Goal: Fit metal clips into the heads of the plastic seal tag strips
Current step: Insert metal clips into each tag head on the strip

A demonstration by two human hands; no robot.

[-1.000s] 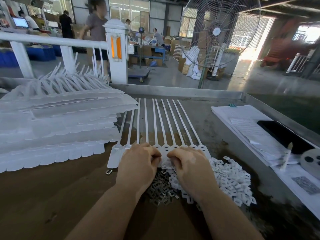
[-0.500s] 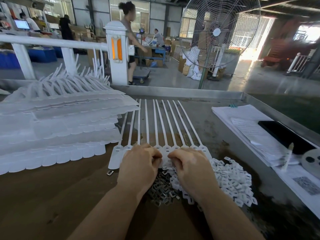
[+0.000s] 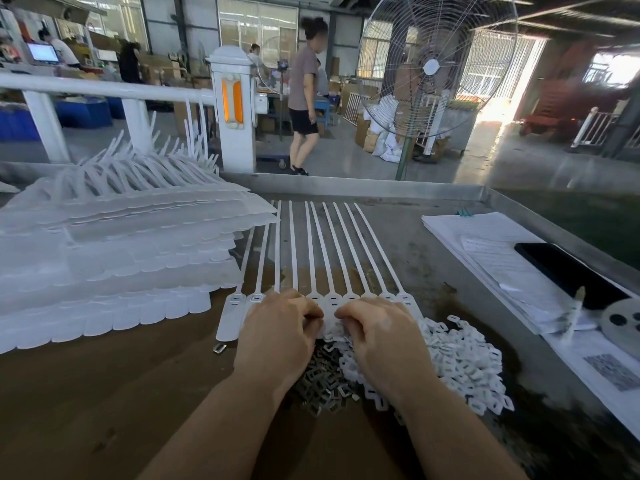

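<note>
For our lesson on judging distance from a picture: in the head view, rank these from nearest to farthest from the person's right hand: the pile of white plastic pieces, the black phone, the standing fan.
1. The pile of white plastic pieces: on the table, touching the right hand on its right.
2. The black phone: on the papers, farther right.
3. The standing fan: on the floor beyond the table.

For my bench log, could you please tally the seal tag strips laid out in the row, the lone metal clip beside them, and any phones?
Seal tag strips in the row: 10
Lone metal clip: 1
Black phone: 1
Total: 12
</note>
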